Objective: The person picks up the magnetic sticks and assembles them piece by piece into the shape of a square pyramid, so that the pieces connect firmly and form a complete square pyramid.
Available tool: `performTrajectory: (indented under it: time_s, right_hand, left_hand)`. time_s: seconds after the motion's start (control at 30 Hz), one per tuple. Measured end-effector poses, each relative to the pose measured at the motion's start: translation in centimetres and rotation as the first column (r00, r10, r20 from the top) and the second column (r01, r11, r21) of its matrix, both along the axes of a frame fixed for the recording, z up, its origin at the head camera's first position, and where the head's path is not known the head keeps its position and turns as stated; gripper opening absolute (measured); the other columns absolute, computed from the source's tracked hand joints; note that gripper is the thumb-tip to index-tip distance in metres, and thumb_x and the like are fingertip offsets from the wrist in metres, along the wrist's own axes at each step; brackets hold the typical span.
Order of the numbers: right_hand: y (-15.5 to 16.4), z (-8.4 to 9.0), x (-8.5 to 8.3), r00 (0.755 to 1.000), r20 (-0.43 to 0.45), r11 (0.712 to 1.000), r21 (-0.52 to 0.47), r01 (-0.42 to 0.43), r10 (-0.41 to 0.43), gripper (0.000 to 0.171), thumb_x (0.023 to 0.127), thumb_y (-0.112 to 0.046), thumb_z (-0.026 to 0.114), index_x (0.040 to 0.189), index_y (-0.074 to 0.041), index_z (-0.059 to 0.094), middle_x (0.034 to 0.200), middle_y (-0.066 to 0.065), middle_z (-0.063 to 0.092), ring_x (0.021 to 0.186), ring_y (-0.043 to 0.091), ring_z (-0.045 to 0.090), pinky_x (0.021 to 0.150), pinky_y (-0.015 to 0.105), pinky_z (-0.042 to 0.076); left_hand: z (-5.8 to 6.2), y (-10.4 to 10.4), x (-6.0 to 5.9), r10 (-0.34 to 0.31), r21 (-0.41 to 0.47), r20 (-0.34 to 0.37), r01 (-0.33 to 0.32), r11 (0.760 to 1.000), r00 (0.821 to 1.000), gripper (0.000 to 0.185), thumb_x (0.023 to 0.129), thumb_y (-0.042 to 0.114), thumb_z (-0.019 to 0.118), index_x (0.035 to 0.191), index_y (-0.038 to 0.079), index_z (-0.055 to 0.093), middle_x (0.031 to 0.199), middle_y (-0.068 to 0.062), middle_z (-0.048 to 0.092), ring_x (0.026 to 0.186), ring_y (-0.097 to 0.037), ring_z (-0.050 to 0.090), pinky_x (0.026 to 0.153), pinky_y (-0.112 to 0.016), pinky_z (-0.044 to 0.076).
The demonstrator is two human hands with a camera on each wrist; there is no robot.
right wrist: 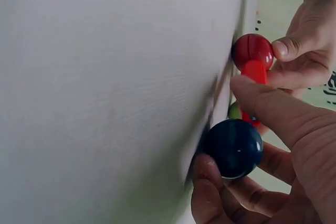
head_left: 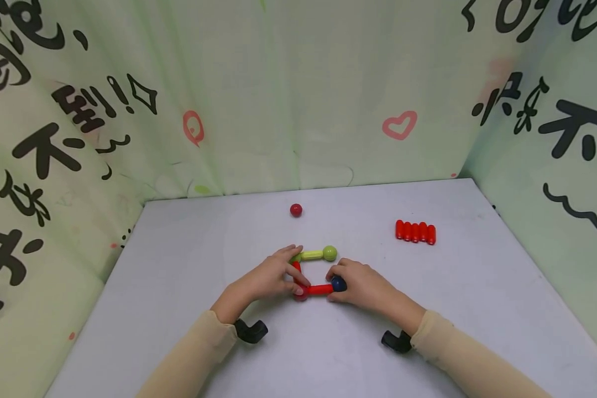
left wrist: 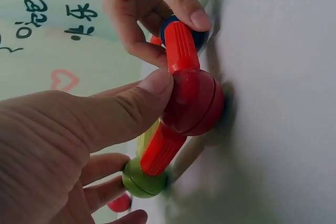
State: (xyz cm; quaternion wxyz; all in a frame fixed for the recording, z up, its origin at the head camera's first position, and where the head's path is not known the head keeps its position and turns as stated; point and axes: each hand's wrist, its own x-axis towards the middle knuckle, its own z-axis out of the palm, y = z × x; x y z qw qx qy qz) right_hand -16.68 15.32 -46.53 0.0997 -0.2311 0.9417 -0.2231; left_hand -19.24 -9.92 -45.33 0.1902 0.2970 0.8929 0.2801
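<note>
Ball-and-rod piece sits mid-desk, between your hands: front red rod [head_left: 320,289] joins dark red ball [left wrist: 193,100] to blue ball [right wrist: 233,148]. Your left hand [head_left: 268,276] pinches the dark red ball, other fingers spread toward the corner green ball [left wrist: 144,178]; your right hand [head_left: 365,284] has its fingers round the blue ball. Head view mostly hides that green corner under your left hand; your left wrist view shows it plainly, with side red rod [left wrist: 163,150] plugged in. Only the head view gives the whole light-green rod [head_left: 312,255], its end green ball [head_left: 330,253] and, off to the right, a row of five red rods [head_left: 415,232]. Lone red ball [head_left: 296,210] lies near the back edge. Desk [head_left: 179,249] is whitish, smooth, with soft shadows. Pale green fabric walls [head_left: 298,110] enclose three sides, printed with black characters and a red heart [head_left: 399,125].
</note>
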Motion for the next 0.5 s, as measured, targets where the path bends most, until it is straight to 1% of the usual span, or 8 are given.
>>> performTrajectory:
  time_s: [0.13,0.23,0.37,0.5]
  right_hand:
    - [0.16,0.31,0.27,1.000,-0.018,1.000,0.009,0.000,0.000,0.035,0.080,-0.031,0.090,0.107,-0.015,0.074,0.102,0.001,0.066,0.085,0.015,0.062,0.082,0.037,0.059]
    - [0.22,0.45,0.46,1.000,-0.028,1.000,0.014,0.011,-0.011,0.031,0.082,-0.028,0.089,0.106,-0.015,0.074,0.102,0.001,0.065,0.084,0.014,0.062,0.080,0.036,0.059]
    - [0.26,0.56,0.56,0.999,-0.018,0.999,-0.001,0.037,-0.037,0.028,0.084,-0.025,0.087,0.105,-0.014,0.073,0.101,0.001,0.065,0.083,0.015,0.061,0.077,0.035,0.059]
    - [0.27,0.59,0.39,0.999,-0.011,0.999,-0.003,0.047,-0.047,0.029,0.085,-0.029,0.086,0.107,-0.014,0.074,0.101,0.001,0.066,0.083,0.013,0.060,0.077,0.032,0.058]
  left_hand:
    - [0.05,0.21,0.15,0.009,-0.007,-0.007,-0.009,1.000,1.000,0.018,0.089,0.026,0.082,0.107,0.022,0.083,0.168,-0.015,0.032,0.158,-0.037,0.018,0.120,-0.071,0.020]
    - [-0.05,0.34,0.23,0.021,-0.012,-0.018,-0.021,1.000,1.000,0.018,0.089,0.027,0.082,0.106,0.023,0.083,0.167,-0.013,0.032,0.158,-0.036,0.018,0.121,-0.068,0.021]
    - [-0.20,0.42,0.30,0.032,-0.011,-0.025,-0.032,0.999,0.999,0.016,0.090,0.028,0.082,0.105,0.025,0.084,0.167,-0.012,0.033,0.158,-0.035,0.018,0.122,-0.066,0.022]
    - [-0.13,0.42,0.23,0.011,-0.037,-0.049,-0.013,0.999,0.999,0.021,0.090,0.030,0.081,0.110,0.023,0.082,0.166,-0.012,0.035,0.157,-0.036,0.022,0.122,-0.065,0.024]
